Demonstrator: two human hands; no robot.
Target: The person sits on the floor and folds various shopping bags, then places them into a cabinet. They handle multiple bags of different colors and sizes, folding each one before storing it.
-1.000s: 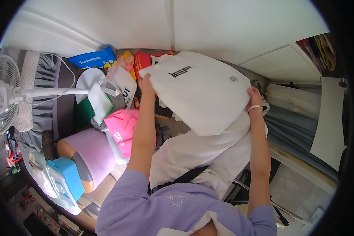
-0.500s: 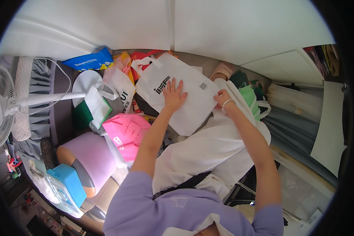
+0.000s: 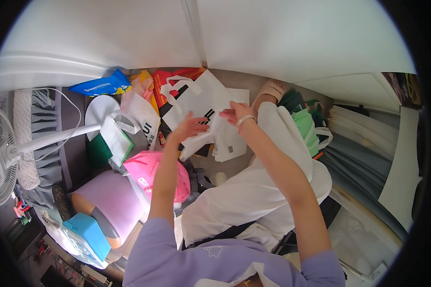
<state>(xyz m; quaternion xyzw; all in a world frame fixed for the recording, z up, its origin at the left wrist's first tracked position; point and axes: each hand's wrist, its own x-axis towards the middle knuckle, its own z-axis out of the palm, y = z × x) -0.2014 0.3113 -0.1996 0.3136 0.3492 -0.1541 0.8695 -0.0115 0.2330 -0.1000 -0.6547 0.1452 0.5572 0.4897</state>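
A white non-woven tote bag (image 3: pixel 201 96) with black print lies on the floor in front of me, partly folded over, its handles toward the far left. My left hand (image 3: pixel 190 127) is over its near left part, fingers stretched out and slightly blurred. At the bag's raised right edge, my right hand (image 3: pixel 237 115) pinches the material between thumb and fingers. A white bracelet (image 3: pixel 245 119) circles that wrist. White flat material (image 3: pixel 230 143) with a small square code shows beneath the folded part.
A pink bag (image 3: pixel 165 174), another white bag (image 3: pixel 142 117) and a blue bag (image 3: pixel 99 86) lie to the left. Beyond them stands a white fan (image 3: pixel 2 155). Green bags (image 3: pixel 304 126) sit right of my leg. White cabinet doors (image 3: pixel 105 36) rise at the far side.
The white tote bag went from lying flat to being folded over, its right edge lifted leftward. My right hand moved left; my left hand left the flat surface and shifted left.
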